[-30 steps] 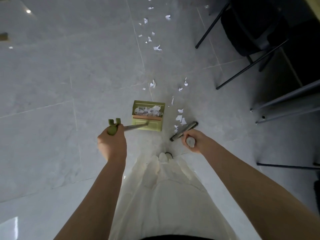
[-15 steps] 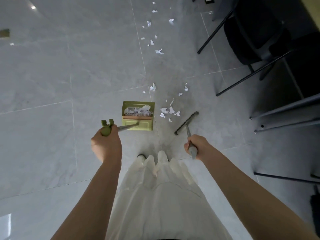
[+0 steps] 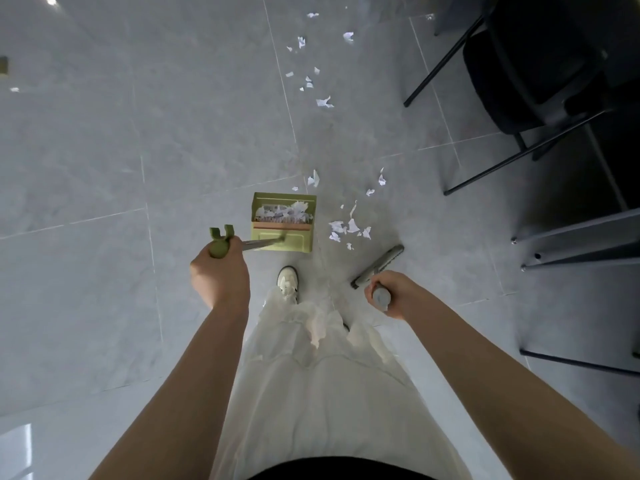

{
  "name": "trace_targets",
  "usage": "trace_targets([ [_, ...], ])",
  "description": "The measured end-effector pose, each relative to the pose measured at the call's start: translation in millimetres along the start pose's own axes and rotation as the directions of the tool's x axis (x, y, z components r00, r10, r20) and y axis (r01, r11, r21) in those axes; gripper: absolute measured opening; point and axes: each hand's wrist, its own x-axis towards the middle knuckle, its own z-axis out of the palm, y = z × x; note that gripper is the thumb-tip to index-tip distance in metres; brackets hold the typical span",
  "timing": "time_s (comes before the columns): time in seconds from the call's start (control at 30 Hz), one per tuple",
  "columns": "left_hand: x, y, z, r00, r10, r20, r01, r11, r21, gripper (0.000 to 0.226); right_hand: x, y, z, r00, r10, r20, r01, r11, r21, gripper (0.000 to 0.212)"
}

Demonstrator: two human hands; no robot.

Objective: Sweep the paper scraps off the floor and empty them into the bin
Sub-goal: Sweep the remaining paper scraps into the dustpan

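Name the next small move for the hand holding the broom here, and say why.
Probably a short stroke to the left: the right hand should draw the broom head through the cluster of scraps toward the green dustpan. That cluster lies between them on the floor, and the left hand holds the dustpan handle, with scraps already inside the pan.

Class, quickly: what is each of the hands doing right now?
Left hand: grips the dustpan handle.
Right hand: grips the broom handle.

The grey tiled floor (image 3: 104,168) carries a green dustpan (image 3: 282,233) at centre, paper scraps (image 3: 348,228) at its three o'clock, more scraps (image 3: 323,102) toward twelve.
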Motion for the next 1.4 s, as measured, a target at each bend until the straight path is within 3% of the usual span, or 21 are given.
trace_targets([
  [0.23,66.9,41.3,7.3,0.997,0.009,0.072,-0.013,0.998,0.065,0.041,21.0,-41.9,100.4,1.000,-0.009,0.013,0.009,0.998,0.068,0.023],
  [0.37,107.0,65.0,14.0,0.994,0.017,0.106,-0.029,0.994,0.109,0.040,24.7,-67.4,151.6,0.995,-0.053,0.080,0.033,0.971,0.237,0.027],
  [0.47,127.0,79.8,19.2,0.993,0.028,0.112,-0.044,0.989,0.139,0.037,19.3,-82.1,173.1,0.990,-0.099,0.102,0.054,0.923,0.381,0.028],
  [0.6,145.9,93.4,24.0,0.993,0.035,0.112,-0.049,0.992,0.120,0.037,19.4,-86.4,175.3,0.995,-0.088,0.043,0.063,0.907,0.417,0.025],
  [0.67,152.7,98.0,25.6,0.995,0.033,0.098,-0.044,0.993,0.111,0.038,19.2,-84.2,171.7,0.997,-0.071,-0.004,0.069,0.948,0.310,0.021],
  [0.73,158.0,103.5,26.3,0.997,0.029,0.071,-0.037,0.993,0.112,0.036,17.1,-82.6,168.8,0.994,-0.099,-0.054,0.103,0.991,0.087,0.014],
  [0.87,164.4,110.6,30.0,1.000,0.028,-0.003,-0.027,0.997,0.068,0.034,7.8,-87.9,170.2,0.992,-0.117,-0.041,0.105,0.969,-0.223,0.008],
  [1.0,164.5,120.8,35.0,0.999,0.038,-0.036,-0.037,0.999,0.025,0.035,9.7,-105.4,172.8,0.993,-0.114,-0.021,0.094,0.902,-0.422,0.014],
  [1.1,164.6,128.8,39.0,0.996,0.040,-0.076,-0.040,0.999,0.000,0.031,17.9,-118.7,181.6,0.996,-0.089,0.026,0.088,0.821,-0.564,0.005],
  [1.2,166.0,134.3,42.5,0.991,0.047,-0.125,-0.049,0.999,-0.011,0.022,32.3,-128.8,190.4,0.996,-0.045,0.074,0.083,0.756,-0.649,0.007],
  [1.4,172.0,140.1,47.7,0.987,0.024,-0.161,-0.031,0.999,-0.043,0.033,49.7,-147.0,206.3,0.995,-0.021,0.099,0.092,0.592,-0.801,0.012],
])
